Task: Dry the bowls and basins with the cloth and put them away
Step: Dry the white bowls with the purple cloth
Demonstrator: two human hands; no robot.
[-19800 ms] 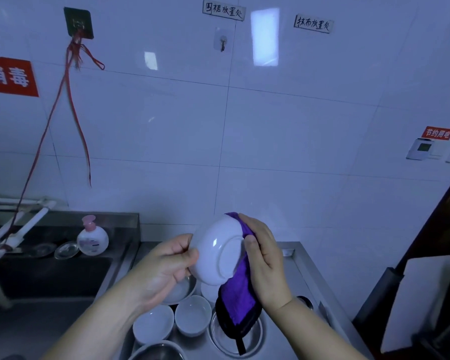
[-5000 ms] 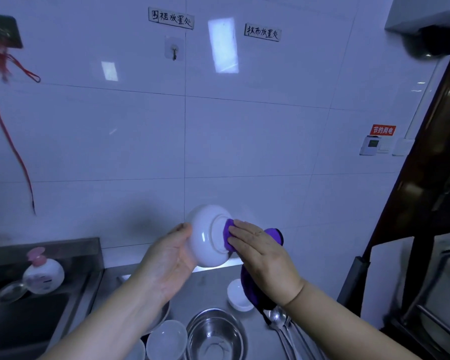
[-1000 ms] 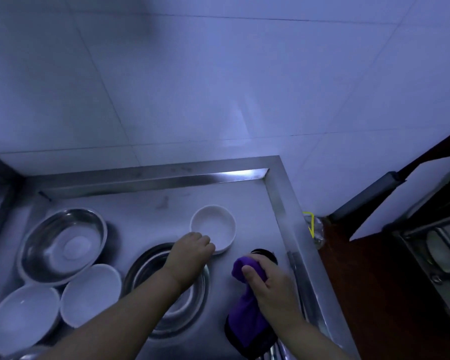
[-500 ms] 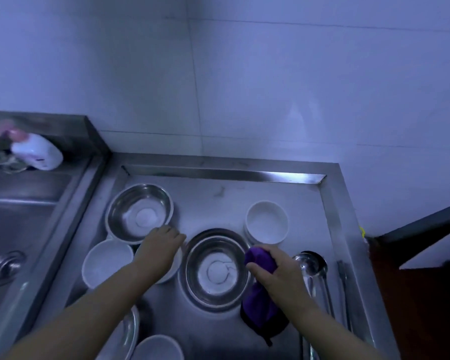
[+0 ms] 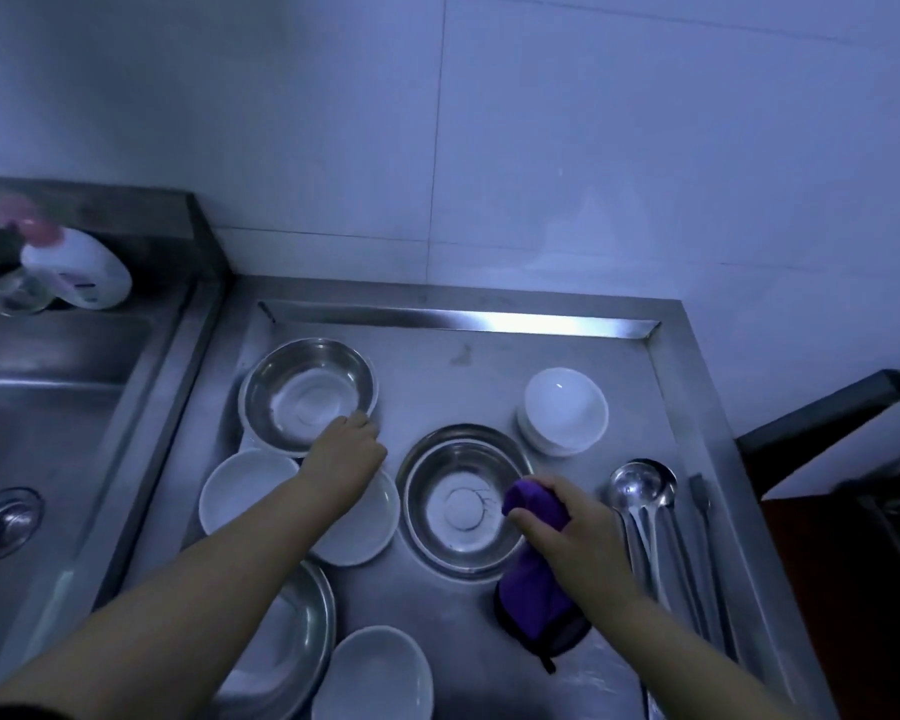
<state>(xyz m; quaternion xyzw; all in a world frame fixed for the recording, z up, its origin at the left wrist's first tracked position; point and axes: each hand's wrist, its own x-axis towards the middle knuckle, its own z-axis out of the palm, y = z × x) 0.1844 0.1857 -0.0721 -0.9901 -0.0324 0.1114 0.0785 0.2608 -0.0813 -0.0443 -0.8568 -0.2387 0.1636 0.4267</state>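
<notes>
**Hands over a counter full of bowls**

Under the left hand (image 5: 345, 449): fingers curled down onto the near rim of a steel basin (image 5: 307, 394), looks like a grip, though can't quite tell how tight. Just behind that wrist, two white bowls, one to its left (image 5: 240, 491) and one half hidden below it (image 5: 365, 527). Between the two hands: a second steel basin (image 5: 463, 504), upright. Right hand (image 5: 567, 532) wrapped around a bunched purple cloth (image 5: 533, 589), upper end poking out over that basin's right edge, rest hanging down to the counter (image 5: 463, 356). Beyond the right hand, a stack of white bowls (image 5: 565, 410), well apart from it. Right of it, a ladle (image 5: 642, 485) lying flat. Close to both forearms, another basin (image 5: 292, 641) and a white bowl (image 5: 380, 672). Far left, a sink (image 5: 48, 407) and a soap bottle (image 5: 76, 275).
</notes>
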